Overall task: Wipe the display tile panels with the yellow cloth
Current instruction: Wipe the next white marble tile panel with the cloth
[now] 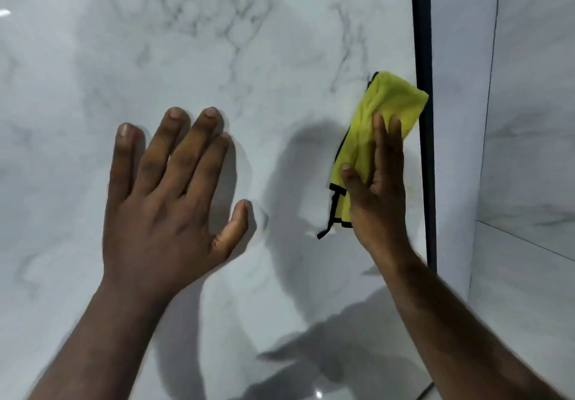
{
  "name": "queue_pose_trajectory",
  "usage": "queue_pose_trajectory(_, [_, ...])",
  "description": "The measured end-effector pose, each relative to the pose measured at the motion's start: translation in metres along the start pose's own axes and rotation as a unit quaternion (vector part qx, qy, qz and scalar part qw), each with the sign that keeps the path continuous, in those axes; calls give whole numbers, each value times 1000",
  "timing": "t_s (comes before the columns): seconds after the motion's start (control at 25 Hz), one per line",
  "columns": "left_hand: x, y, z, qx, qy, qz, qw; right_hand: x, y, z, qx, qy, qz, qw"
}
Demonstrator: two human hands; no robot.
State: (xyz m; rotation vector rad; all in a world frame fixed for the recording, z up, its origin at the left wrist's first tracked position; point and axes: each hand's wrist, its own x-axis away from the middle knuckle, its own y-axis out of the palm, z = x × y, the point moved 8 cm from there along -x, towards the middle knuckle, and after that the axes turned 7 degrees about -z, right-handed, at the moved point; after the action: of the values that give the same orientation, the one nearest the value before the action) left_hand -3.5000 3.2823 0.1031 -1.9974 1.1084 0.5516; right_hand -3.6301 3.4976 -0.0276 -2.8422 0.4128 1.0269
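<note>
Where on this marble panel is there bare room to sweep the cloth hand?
Bare: the marble panel above both hands, and the strip between left hand and yellow cloth. Crowded: right hand beside the black frame strip.

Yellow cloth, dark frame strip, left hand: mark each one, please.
yellow cloth (387, 104): head view, upper folded part.
dark frame strip (421, 26): head view, upper stretch.
left hand (168, 206): head view, back of hand.

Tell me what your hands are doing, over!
Left hand flat on the marble tile panel, empty. Right hand pressing the yellow cloth to the panel's right edge. Black frame strip right beside the cloth.
</note>
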Motion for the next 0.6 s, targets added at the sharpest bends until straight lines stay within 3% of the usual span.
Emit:
queue_pose_trajectory(0.08, [-9, 10, 22, 28, 1, -8, 1000, -3, -2, 12, 20, -53, 18, 998])
queue_pose_trajectory(0.12, [-9, 18, 38, 22, 23, -14, 999, 0, -9, 37, -6, -6, 58, 998])
queue_pose_trajectory(0.2, [-4, 31, 59, -19, 73, -22, 997, 16, -14, 83, -116, 183, 124, 968])
queue_pose_trajectory(0.24, [-3, 34, 61, -32, 85, -19, 996, 20, -13, 85, -133, 214, 126, 959])
queue_pose_trajectory(0.4, [-4, 35, 59, -36, 71, -14, 997, 11, -19, 52, 21, -14, 100, 995])
queue_pose_trajectory(0.44, [-3, 36, 60, -39, 70, -16, 997, 16, -22, 68, 40, -12, 113, 993])
queue_pose_trajectory(0.52, [0, 38, 62, -51, 75, -18, 996, 41, -31, 124, -35, 142, 191, 971])
queue_pose_trajectory(0.6, [-1, 40, 63, -62, 85, -21, 994, 65, -31, 155, -128, 299, 246, 913])
